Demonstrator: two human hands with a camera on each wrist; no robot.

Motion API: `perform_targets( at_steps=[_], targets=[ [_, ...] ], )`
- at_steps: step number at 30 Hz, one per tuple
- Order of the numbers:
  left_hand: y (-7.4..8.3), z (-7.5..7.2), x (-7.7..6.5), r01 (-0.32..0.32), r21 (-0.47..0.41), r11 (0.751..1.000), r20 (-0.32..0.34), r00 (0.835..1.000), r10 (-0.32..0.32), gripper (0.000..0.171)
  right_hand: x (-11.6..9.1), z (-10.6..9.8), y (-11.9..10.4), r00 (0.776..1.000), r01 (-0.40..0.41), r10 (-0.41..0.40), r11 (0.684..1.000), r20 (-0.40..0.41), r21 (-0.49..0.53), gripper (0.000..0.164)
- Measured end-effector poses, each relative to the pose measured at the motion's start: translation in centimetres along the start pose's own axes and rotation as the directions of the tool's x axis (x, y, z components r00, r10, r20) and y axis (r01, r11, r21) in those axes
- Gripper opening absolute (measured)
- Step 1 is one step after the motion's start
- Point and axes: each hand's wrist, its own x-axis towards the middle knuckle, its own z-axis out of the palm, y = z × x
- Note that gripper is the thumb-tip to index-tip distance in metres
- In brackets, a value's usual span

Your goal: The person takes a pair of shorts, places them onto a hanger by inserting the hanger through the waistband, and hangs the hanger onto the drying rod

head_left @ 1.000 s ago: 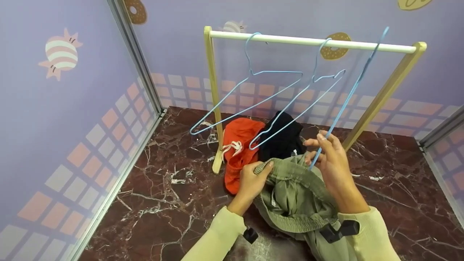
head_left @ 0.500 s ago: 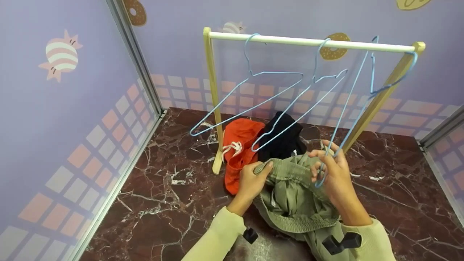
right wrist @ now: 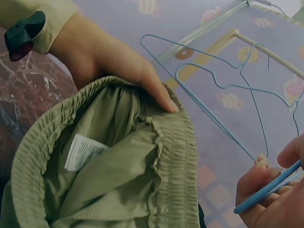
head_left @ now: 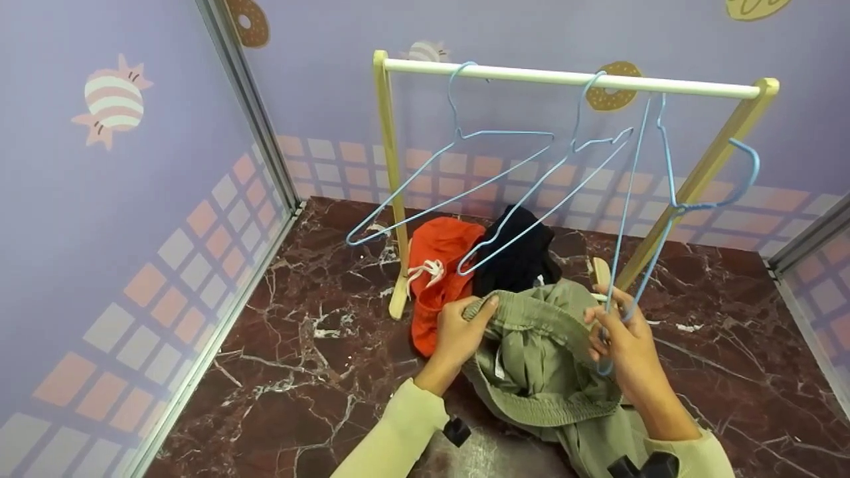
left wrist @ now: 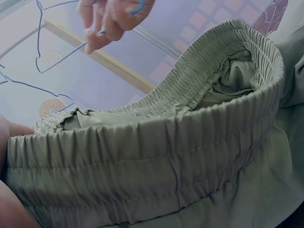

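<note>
My left hand (head_left: 463,332) pinches the elastic waistband of the olive-green pants (head_left: 524,411), thumb on top of the band. The waist gapes, and a white label (right wrist: 85,153) shows inside it in the right wrist view. To the right of the pants, my right hand (head_left: 627,345) grips one end of a light blue wire hanger (head_left: 626,199). That hanger is off the rail, its hook pointing right near the rack's right post. In the left wrist view the waistband (left wrist: 142,161) fills the foreground, with the right hand (left wrist: 114,19) beyond it.
Two more blue hangers, one left (head_left: 451,182) and one nearer the middle (head_left: 551,199), hang from the rack's white rail (head_left: 531,72). Red clothing (head_left: 441,265) with a white drawstring and black clothing (head_left: 518,252) lie on the marble floor (head_left: 299,372). Walls stand behind and at both sides.
My right hand has drawn lower and slightly right, away from the waistband. The hanger in it has turned from edge-on, its hook swinging down to the right. The left hand stays put.
</note>
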Motion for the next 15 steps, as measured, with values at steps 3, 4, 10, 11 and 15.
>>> perform_targets(
  at_steps=[3,4,10,11,15],
  targets=[
    [0.0,-0.1,0.0,0.004,0.004,1.000,-0.003,1.000,-0.004,0.030,-0.5,-0.8,0.6,0.999,0.019,-0.019,1.000,0.039,-0.005,0.037],
    [0.0,-0.1,0.0,0.009,0.004,1.000,-0.002,1.000,-0.009,0.029,-0.7,-1.1,0.8,0.999,0.017,-0.017,1.000,0.049,-0.016,0.038],
    [0.0,-0.3,0.1,0.034,0.015,0.999,-0.002,0.999,-0.034,0.028,-1.6,-2.0,1.5,0.998,-0.029,0.033,0.997,0.051,-0.066,0.038],
    [-0.1,-0.4,0.1,0.031,0.016,0.999,-0.004,1.000,-0.031,0.028,-1.7,-2.1,1.6,0.998,-0.034,0.037,0.997,0.049,-0.068,0.038],
    [-0.2,-0.3,0.2,0.017,0.012,1.000,-0.008,1.000,-0.017,0.029,-2.2,-2.4,1.8,0.997,-0.061,0.065,0.994,0.032,-0.091,0.036]
  ],
)
